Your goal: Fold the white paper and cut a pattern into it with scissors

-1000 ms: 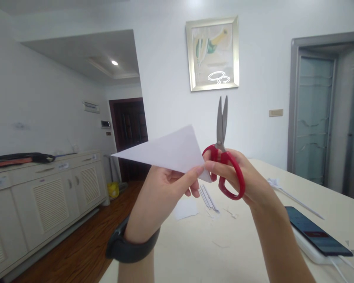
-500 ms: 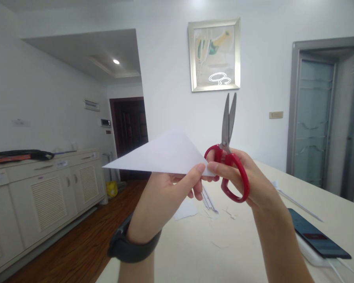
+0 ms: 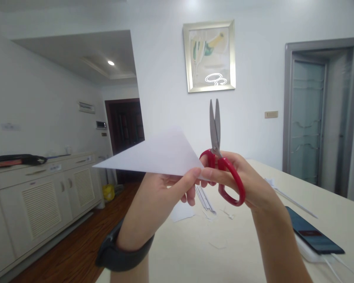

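On my feed the white paper [image 3: 156, 155] sits above the table [image 3: 185, 251], long axis near level, sharp tip leftward; left hand [image 3: 157, 198] and right hand [image 3: 249, 177] both pinch its right-hand corner. The right's red scissors [image 3: 215, 149], leaning rightward earlier, now point upright.

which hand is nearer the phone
Right: the right hand, holding the scissors, is above and left of the phone; the left hand, gripping the paper, is farther left.

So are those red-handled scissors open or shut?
Slightly open: the scissors show their two blades parting in a narrow V towards the tips, above the red handles in the right hand.
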Demonstrator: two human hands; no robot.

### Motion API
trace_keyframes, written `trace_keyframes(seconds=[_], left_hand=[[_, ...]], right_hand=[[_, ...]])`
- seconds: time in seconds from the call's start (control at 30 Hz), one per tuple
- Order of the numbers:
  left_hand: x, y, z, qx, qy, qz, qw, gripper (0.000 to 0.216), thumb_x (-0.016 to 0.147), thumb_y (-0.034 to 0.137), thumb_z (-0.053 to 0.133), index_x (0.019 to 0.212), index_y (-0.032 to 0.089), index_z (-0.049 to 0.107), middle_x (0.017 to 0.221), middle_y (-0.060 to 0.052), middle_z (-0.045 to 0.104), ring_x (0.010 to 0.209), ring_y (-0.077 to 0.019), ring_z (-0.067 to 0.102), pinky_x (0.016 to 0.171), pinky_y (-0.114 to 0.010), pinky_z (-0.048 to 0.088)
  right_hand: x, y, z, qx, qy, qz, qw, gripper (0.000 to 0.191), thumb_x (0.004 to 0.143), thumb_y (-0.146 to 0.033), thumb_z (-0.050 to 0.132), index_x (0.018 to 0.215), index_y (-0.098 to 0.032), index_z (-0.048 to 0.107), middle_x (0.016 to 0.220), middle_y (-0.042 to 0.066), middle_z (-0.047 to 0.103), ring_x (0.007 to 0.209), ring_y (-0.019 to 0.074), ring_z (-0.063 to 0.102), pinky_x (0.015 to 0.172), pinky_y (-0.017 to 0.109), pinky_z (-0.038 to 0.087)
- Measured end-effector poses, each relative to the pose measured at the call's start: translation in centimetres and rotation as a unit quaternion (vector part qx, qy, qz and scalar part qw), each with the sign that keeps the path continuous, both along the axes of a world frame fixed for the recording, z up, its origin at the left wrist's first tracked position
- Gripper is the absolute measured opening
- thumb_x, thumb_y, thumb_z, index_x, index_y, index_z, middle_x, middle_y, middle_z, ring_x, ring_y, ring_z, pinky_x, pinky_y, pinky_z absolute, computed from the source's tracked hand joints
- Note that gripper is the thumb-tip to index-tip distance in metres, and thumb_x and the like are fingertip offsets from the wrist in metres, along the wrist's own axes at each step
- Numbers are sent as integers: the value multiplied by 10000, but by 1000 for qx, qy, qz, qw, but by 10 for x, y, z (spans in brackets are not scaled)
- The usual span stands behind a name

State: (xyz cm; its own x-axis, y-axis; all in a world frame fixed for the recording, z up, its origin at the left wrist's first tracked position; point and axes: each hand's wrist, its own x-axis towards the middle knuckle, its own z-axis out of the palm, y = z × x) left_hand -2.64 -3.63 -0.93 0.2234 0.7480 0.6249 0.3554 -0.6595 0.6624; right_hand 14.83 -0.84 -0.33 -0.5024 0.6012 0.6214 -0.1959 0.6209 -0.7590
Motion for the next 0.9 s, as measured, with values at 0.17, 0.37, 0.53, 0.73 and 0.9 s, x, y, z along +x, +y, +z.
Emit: trace_keyframes(seconds=[0.17,0.37,0.53,0.73,0.9], left_hand=[[2,3,0,5,-40,-59,997,212,904,333,532,757,224,640,557,61,565,551,-105,540,577,-235,448],[2,4,-1,9,-36,-56,998,226,895,326,550,717,219,638,562,60,575,550,-97,552,535,-215,440],[2,4,0,-1,-45,-62,997,206,882,308,564,723,206,645,552,52,587,521,-97,556,504,-202,459],[0,6,-2,0,-61,-74,995,260,877,333,557,675,198,648,537,36,590,515,-111,562,491,-213,472],[1,6,-2,3,-61,-60,996,269,878,335,552,663,198,639,531,33,587,529,-117,563,498,-212,462]], right_hand=[[3,-4,1,3,-12,-3,1000,104,833,-118,632,747,-165,597,675,-38,579,667,74,563,625,141,441],[4,-5,2,9,-29,-13,999,95,854,-138,620,763,-156,601,690,-33,572,677,74,559,648,150,447],[4,-3,1,15,-22,-9,1000,104,848,-134,630,751,-153,595,669,-36,562,663,71,553,630,140,444],[1,-3,1,-7,-1,6,1000,110,853,-136,623,752,-160,588,654,-39,578,655,66,565,617,124,452],[0,-4,2,-8,5,39,999,70,837,-127,645,783,-152,608,679,-30,607,668,68,570,610,126,453]])
